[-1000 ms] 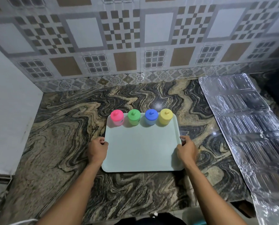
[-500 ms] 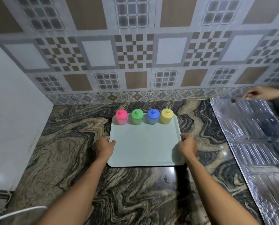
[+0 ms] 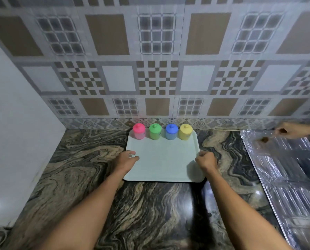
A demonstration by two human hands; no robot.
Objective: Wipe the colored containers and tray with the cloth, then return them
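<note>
Tray (image 3: 161, 163) mid-frame on counter; pink (image 3: 139, 131), green (image 3: 155, 131), blue (image 3: 171, 131), yellow (image 3: 185, 132) containers lidded along its top edge, contents unseen. Left hand (image 3: 126, 158) loosely spread on left rim; right hand (image 3: 206, 159) curled at right rim, grip unclear.

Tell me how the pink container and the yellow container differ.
The pink container stands at the left end of the row, the yellow container at the right end. The pink one's body looks paler and see-through under its lid; the yellow one's body looks solid yellow. Both stand upright with knobbed lids on, along the far edge of the tray.
</note>
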